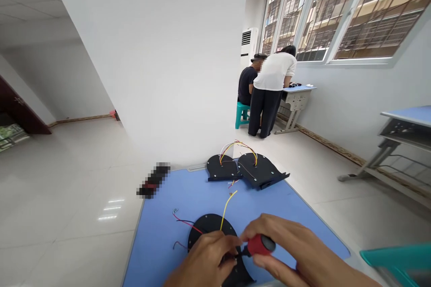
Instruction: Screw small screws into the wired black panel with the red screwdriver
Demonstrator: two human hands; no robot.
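A black rounded plate lies on the blue desk in front of me, with a yellow wire standing up from it and red and dark wires at its left. My right hand grips a red and black screwdriver, its shaft pointing left toward the plate. Over the plate, my left hand has its fingers pinched together close to the screwdriver's tip. What sits between those fingers is hidden.
Two more black plates, one smaller and one larger, rest at the desk's back edge, their coloured wires arching up. A blurred black-and-red item lies at the back left corner. A teal stool stands right; two people work at another desk.
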